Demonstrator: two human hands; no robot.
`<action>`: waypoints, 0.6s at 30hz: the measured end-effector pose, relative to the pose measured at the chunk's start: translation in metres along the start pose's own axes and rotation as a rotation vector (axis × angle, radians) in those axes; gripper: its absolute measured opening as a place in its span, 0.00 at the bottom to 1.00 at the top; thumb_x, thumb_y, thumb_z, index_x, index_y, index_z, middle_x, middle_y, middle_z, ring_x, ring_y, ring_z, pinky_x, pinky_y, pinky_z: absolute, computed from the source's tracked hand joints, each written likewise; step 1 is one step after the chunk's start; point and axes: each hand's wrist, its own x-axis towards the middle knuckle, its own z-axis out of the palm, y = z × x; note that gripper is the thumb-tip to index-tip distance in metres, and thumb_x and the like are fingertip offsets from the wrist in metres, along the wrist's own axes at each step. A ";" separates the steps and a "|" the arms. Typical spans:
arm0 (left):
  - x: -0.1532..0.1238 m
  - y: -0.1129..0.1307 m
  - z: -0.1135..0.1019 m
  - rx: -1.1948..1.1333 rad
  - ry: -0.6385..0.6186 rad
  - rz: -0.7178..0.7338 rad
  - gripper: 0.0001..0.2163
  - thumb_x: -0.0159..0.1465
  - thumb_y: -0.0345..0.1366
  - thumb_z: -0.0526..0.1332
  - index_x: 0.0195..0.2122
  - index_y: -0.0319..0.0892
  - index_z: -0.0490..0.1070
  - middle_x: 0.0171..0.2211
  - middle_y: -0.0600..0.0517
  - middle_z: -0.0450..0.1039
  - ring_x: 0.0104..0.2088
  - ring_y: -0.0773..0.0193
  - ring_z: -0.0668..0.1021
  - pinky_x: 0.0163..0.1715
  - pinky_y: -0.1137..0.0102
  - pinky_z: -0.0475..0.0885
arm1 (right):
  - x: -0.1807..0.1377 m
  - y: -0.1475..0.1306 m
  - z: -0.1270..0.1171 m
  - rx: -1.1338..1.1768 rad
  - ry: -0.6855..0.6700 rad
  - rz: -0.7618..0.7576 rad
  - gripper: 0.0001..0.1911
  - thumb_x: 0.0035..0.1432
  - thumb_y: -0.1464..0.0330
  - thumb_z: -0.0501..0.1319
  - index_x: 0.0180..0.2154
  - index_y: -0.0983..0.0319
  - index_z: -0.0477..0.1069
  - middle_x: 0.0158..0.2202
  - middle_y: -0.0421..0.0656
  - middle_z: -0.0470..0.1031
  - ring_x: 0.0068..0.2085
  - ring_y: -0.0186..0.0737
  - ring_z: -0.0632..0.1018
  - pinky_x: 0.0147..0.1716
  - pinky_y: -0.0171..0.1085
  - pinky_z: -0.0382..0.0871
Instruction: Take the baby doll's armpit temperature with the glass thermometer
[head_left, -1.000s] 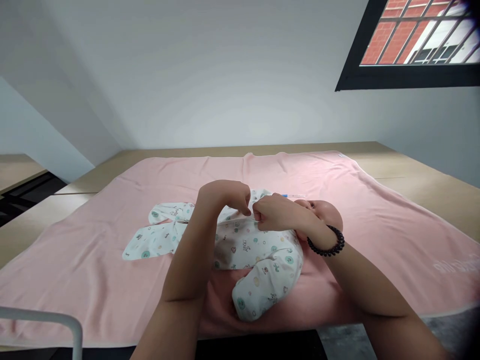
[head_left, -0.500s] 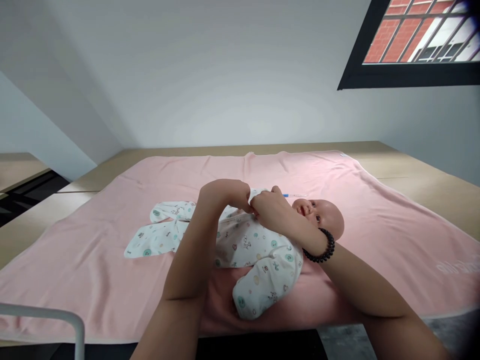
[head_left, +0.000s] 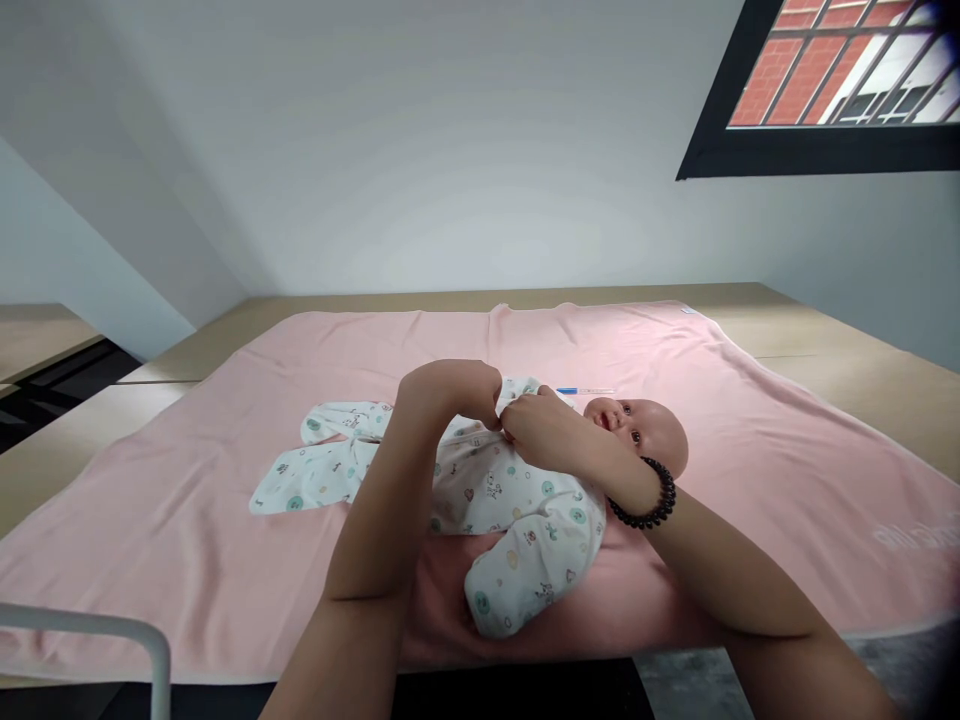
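A baby doll lies on its back with its head to the right, dressed in a white printed romper. Over the doll's chest, my left hand is bent at the wrist, its fingers closed on the romper's front. My right hand meets it there, fingers curled and pinching the same cloth. The knuckles of both hands nearly touch, and the fingertips are mostly hidden behind them. One romper sleeve points toward me; the legs stretch to the left.
Under the doll a pink blanket covers much of the wooden table. A thin clear stick with a blue end lies just beyond the doll. At the lower left is a grey metal rail. A wall rises behind, with a barred window.
My right hand has dropped slightly and its raised finger has folded in, baring more of the blue-ended stick. My left hand has barely shifted. The doll lies as before.
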 end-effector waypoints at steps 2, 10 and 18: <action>-0.002 0.002 -0.001 0.009 0.006 -0.017 0.13 0.57 0.40 0.62 0.41 0.41 0.76 0.44 0.46 0.79 0.41 0.54 0.78 0.38 0.64 0.71 | 0.000 -0.003 0.000 -0.008 -0.006 0.004 0.11 0.57 0.82 0.57 0.29 0.64 0.71 0.29 0.44 0.73 0.32 0.40 0.71 0.35 0.40 0.52; -0.015 -0.009 0.001 -0.031 0.098 -0.052 0.15 0.61 0.49 0.59 0.39 0.43 0.74 0.44 0.47 0.79 0.40 0.55 0.78 0.37 0.65 0.69 | 0.008 -0.005 0.012 -0.012 0.078 0.140 0.11 0.64 0.78 0.54 0.43 0.66 0.73 0.42 0.51 0.77 0.46 0.50 0.76 0.42 0.43 0.60; -0.030 -0.031 0.005 -0.129 0.177 -0.057 0.18 0.60 0.55 0.58 0.38 0.46 0.73 0.43 0.49 0.79 0.37 0.57 0.77 0.33 0.66 0.66 | 0.008 -0.013 0.005 0.015 0.089 0.254 0.09 0.62 0.80 0.55 0.42 0.69 0.71 0.33 0.52 0.76 0.40 0.50 0.77 0.44 0.45 0.61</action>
